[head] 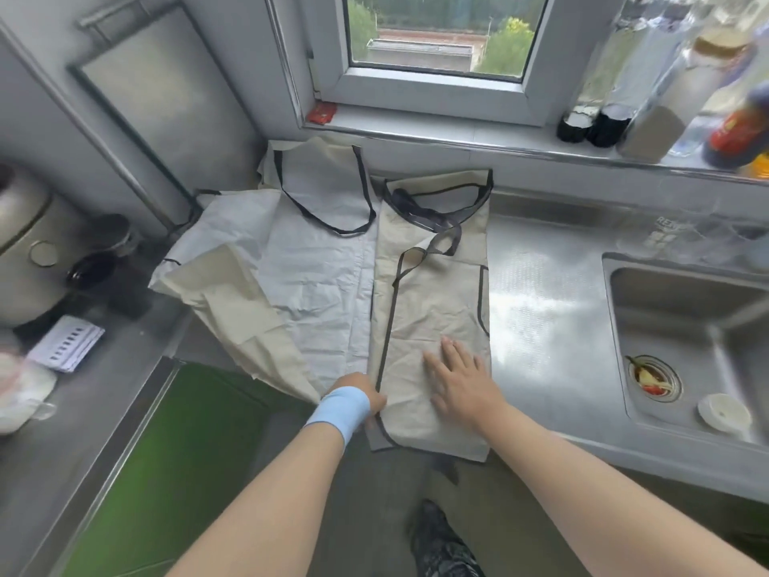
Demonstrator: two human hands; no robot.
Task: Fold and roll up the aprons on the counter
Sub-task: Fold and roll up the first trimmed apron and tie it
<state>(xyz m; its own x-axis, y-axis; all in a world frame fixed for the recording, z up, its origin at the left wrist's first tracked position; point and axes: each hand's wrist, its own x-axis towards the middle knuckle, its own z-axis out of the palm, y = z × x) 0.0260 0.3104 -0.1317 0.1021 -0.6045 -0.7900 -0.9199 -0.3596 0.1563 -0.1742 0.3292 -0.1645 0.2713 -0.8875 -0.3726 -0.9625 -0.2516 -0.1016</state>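
Note:
A beige apron (432, 310) with dark trim lies folded into a long narrow strip on the steel counter (541, 301), its straps piled at the far end. My right hand (457, 381) presses flat on its near part with fingers spread. My left hand (366, 397), wearing a light blue wristband, grips the apron's near left edge; its fingers are mostly hidden. A second apron (291, 260) lies spread and crumpled to the left, pale side up, one beige corner hanging over the counter's front edge.
A sink (690, 326) with a drain strainer and a white lid sits at the right. Bottles (595, 122) stand on the window sill. A rice cooker (25, 243) and small items crowd the left counter.

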